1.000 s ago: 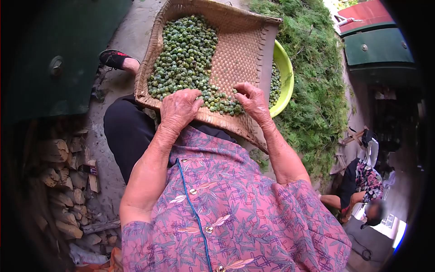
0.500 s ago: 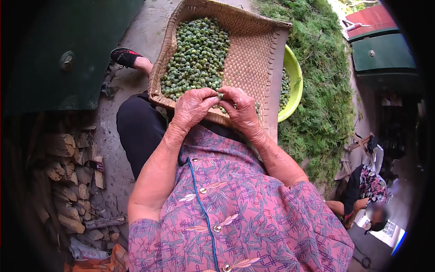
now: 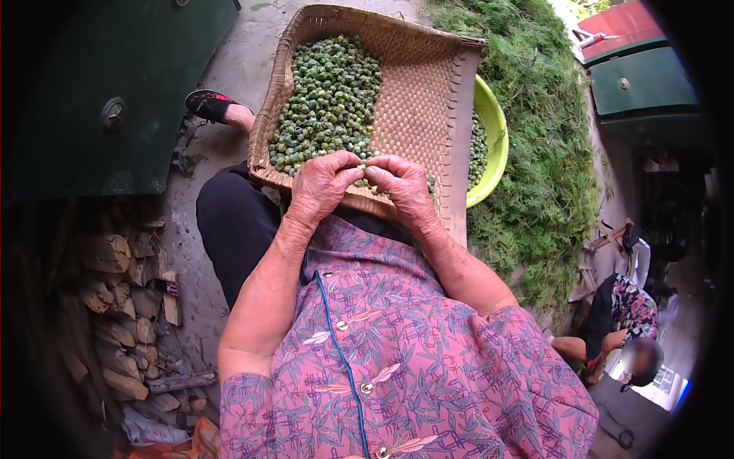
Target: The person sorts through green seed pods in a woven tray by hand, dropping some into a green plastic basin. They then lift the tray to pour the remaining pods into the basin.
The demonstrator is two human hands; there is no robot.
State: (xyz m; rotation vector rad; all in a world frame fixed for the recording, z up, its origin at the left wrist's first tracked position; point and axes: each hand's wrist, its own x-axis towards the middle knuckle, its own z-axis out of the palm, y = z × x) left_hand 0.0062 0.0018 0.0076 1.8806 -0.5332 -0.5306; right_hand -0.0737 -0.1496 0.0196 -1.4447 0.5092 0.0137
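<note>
My left hand (image 3: 323, 183) is closed in a pinch above the near edge of a woven basket (image 3: 417, 99). Facing it, my right hand (image 3: 403, 187) pinches too, the fingertips of both hands nearly meeting. Between them is a small green fruit (image 3: 362, 167), held at the fingertips. A heap of green fruits (image 3: 325, 99) fills the left side of the basket, and a few more lie beneath my hands. The basket rests across my lap.
Right of the basket is a yellow-green basin (image 3: 499, 141) holding more fruits, beside cut green branches (image 3: 550, 153). Split firewood (image 3: 115, 329) is stacked at lower left, under a dark green panel (image 3: 84, 92). Another person (image 3: 623, 314) sits at lower right.
My fingertips have drawn slightly apart around the small fruit, and both hands have tilted a little. The view has shifted slightly.
</note>
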